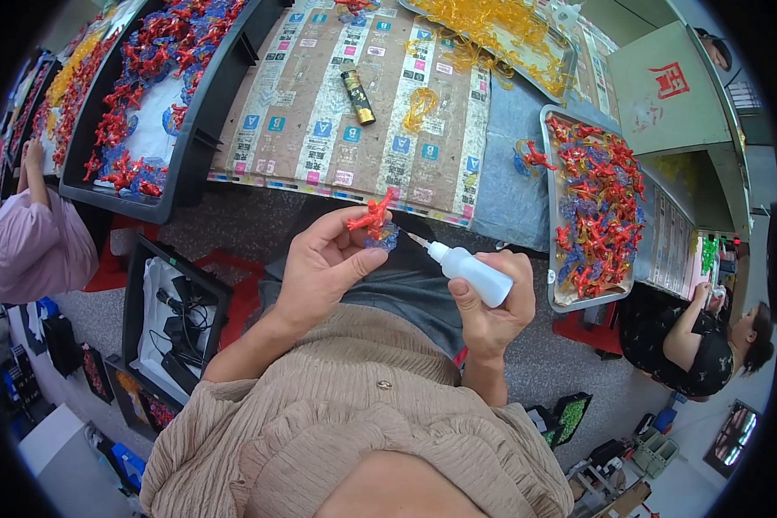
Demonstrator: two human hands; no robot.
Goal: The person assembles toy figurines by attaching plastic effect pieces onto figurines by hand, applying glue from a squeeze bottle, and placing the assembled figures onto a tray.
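Between the fingertips of my left hand (324, 263) is a small red and blue plastic figure (375, 219), its red part upward and its translucent blue part by my thumb. My right hand (496, 302) is wrapped round a white squeeze bottle (479, 273) with a thin nozzle. The bottle tilts to the left, and its tip points at the blue part of the figure; whether they touch I cannot tell. Both hands are above my lap, before the near edge of the table (298, 138).
A black crate (190, 147) of red and blue figures stands at the left. On the table lie a black and gold lighter (357, 95) and a yellow looped piece (420, 110). A metal tray (551, 259) of figures is at the right; another tray (570, 65) holds yellow pieces. People sit on both sides.
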